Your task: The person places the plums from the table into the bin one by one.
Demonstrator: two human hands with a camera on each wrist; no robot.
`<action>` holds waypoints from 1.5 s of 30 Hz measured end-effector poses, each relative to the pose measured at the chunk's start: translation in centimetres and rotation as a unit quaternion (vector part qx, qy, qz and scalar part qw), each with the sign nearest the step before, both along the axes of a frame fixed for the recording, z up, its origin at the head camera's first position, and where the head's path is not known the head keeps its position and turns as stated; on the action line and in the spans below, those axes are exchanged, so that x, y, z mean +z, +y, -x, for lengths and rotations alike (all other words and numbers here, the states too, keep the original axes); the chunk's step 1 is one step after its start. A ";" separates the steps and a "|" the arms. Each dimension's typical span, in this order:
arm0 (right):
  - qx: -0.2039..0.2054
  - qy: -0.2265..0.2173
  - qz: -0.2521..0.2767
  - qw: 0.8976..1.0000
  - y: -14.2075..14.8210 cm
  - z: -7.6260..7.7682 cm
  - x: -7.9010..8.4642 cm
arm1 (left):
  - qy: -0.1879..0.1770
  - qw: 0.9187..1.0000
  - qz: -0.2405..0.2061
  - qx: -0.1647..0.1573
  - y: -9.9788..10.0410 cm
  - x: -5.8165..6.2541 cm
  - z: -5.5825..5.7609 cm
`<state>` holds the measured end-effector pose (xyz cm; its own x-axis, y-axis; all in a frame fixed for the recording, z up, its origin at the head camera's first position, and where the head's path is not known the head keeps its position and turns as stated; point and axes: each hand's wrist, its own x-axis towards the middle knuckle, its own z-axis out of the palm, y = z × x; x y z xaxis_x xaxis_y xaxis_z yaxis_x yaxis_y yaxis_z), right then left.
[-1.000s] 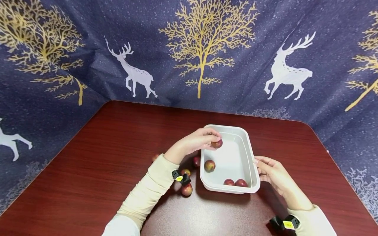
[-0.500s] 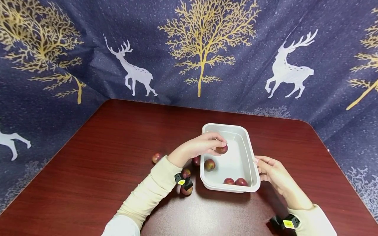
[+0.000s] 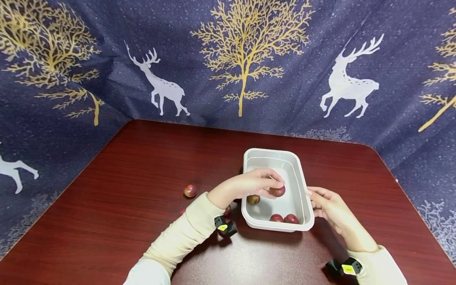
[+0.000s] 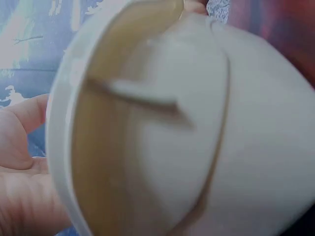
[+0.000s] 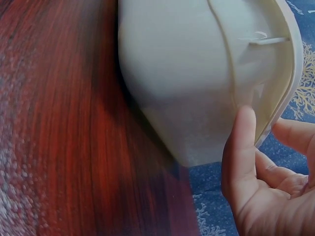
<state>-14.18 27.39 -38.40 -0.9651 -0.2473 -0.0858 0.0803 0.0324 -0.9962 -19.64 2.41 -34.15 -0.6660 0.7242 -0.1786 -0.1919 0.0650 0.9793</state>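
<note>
A white rectangular plastic container (image 3: pixel 272 151) stands on the table, right of centre in the head view. Over its inside my left hand (image 3: pixel 258 183) pinches a reddish plum (image 3: pixel 278 192) between thumb and fingers. Below lie a yellow-green plum (image 3: pixel 253 199), partly covered by that hand, and two red plums (image 3: pixel 291 219) at the near end. My right hand (image 3: pixel 329 209) grips the container's right rim. In the right wrist view, one finger (image 5: pixel 241 142) lies against the container's outer wall (image 5: pixel 182 64). The left wrist view shows the container wall (image 4: pixel 266 108) large, the held plum hidden.
Left of the container, a plum (image 3: pixel 190 190) lies on the dark red table (image 3: pixel 142 170). Another plum (image 3: pixel 227 210) and more red fruit are partly hidden by the left sleeve (image 3: pixel 192 221). A blue cloth (image 3: pixel 213 79) with deer and trees hangs behind the table.
My left hand has moved right and nearer with the plum, from the container's left side to over its middle. The right hand and the container stay in place.
</note>
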 end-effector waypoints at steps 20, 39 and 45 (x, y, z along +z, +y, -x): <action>0.001 0.006 0.019 1.000 -0.2 0.1 0.3 | -0.011 0.999 0.048 -0.007 1.7 -1.5 -1.1; 0.009 0.008 0.025 1.000 -0.1 0.0 0.3 | 0.028 0.998 0.062 0.007 0.8 0.1 -0.9; 0.010 0.003 0.028 1.000 0.0 0.0 0.2 | 0.033 0.998 0.054 0.009 0.3 0.6 -0.7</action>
